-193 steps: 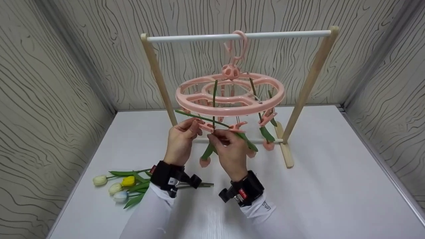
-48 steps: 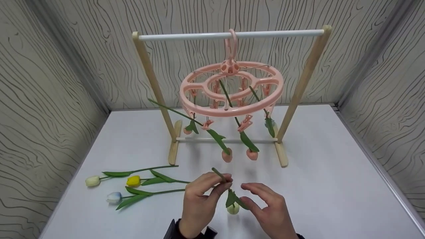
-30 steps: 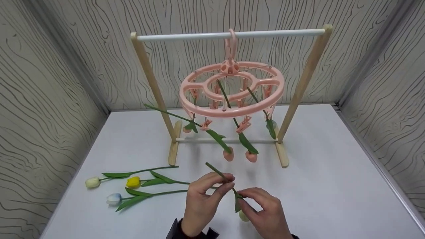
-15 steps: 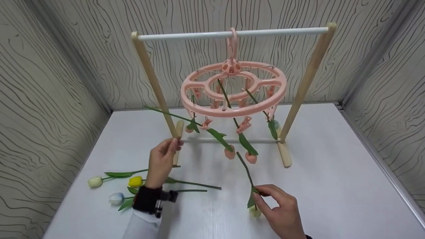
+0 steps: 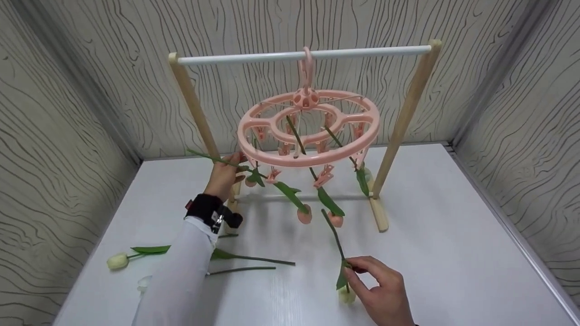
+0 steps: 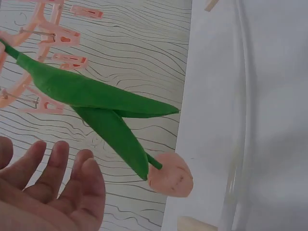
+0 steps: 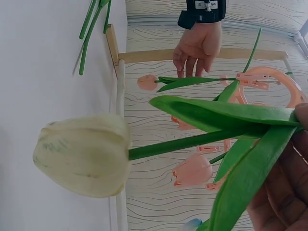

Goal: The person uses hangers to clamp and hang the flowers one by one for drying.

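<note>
My right hand pinches the green stem of a white tulip near its leaves. The bloom points down, the stem slants up, and the bloom fills much of the right wrist view. My left hand reaches to the left side of the pink clip hanger, behind a tulip stem. In the left wrist view its fingers are loosely bent with nothing between them, below a hanging pink tulip. Several tulips hang bloom-down from the hanger's clips, among them a pink one at the front.
The hanger hooks over the white bar of a wooden stand. On the table at the left lie a white tulip, a partly hidden pale-blue one and another stem; my left sleeve covers parts of them.
My left hand has let go of the white tulip's stem and moved up and left to the hanger. The right hand has taken hold of that tulip. Earlier, both hands worked at the hanger's front clips.
</note>
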### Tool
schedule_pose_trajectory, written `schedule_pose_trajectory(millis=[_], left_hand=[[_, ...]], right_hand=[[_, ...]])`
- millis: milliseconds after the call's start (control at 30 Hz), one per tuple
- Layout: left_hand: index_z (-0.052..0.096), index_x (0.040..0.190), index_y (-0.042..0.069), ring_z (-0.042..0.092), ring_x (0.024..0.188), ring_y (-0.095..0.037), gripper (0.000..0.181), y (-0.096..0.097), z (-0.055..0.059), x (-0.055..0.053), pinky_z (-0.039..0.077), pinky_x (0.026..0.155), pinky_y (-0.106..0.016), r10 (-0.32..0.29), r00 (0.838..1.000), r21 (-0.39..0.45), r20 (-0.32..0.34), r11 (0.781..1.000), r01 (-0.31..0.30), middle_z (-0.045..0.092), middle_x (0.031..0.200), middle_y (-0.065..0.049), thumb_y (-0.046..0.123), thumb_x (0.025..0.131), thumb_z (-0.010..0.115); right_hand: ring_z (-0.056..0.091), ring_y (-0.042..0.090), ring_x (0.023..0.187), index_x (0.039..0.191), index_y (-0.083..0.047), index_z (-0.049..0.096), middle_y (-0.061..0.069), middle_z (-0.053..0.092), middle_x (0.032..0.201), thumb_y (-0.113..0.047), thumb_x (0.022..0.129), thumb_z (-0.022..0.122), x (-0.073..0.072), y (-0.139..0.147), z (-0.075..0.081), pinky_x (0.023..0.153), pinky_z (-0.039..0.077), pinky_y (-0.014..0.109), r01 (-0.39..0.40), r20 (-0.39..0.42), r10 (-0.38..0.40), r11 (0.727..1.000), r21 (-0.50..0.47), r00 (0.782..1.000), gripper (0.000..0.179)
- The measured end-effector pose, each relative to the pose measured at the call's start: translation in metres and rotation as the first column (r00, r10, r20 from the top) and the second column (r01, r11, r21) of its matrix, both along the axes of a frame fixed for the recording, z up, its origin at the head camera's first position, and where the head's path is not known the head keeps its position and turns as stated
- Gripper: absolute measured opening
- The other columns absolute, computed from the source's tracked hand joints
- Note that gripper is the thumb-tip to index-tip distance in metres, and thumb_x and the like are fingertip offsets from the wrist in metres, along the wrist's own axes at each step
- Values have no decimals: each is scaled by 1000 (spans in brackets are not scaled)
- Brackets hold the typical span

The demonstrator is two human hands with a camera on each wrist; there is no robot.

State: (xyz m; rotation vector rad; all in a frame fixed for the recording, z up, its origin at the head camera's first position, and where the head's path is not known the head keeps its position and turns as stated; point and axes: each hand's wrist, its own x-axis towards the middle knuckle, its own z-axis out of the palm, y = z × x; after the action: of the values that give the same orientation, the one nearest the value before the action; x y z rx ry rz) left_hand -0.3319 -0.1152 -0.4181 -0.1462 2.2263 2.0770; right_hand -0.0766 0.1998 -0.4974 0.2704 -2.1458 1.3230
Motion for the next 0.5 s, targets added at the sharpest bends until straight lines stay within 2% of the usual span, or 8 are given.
schedule_pose_trajectory(millis=[133,233,433,500], left_hand=[[56,172,2,63,157,-38,55,5,7,-14,47,138,-55,-43,999,23,7,999,43,61,172,-24,33,130,39],[48,177,2,54,167,-41,57,7,13,-24,44,140,-56,-71,997,64,-7,995,71,53,179,-25,34,130,41],[43,179,1,38,178,-40,56,10,20,-40,37,145,-60,-117,991,96,-58,988,122,39,190,-23,23,128,48],[47,177,0,43,174,-36,54,12,21,-44,46,140,-52,-132,987,66,-88,988,138,45,186,-24,21,127,53]], right_hand=[[74,-5,88,104,-5,88,4,86,93,25,84,88,1,2,0,82,59,7,8,-28,-9,1000,-10,1000,36],[74,-6,89,103,-4,87,5,86,93,25,84,87,1,4,-1,82,59,7,11,-45,-12,1000,-8,999,35],[76,-3,87,105,-4,87,5,85,91,27,82,87,0,7,-4,82,60,8,-15,-123,18,1000,20,992,38],[76,-3,86,105,-4,87,5,85,90,27,81,87,0,8,-4,82,59,7,-15,-132,18,1000,19,991,40]])
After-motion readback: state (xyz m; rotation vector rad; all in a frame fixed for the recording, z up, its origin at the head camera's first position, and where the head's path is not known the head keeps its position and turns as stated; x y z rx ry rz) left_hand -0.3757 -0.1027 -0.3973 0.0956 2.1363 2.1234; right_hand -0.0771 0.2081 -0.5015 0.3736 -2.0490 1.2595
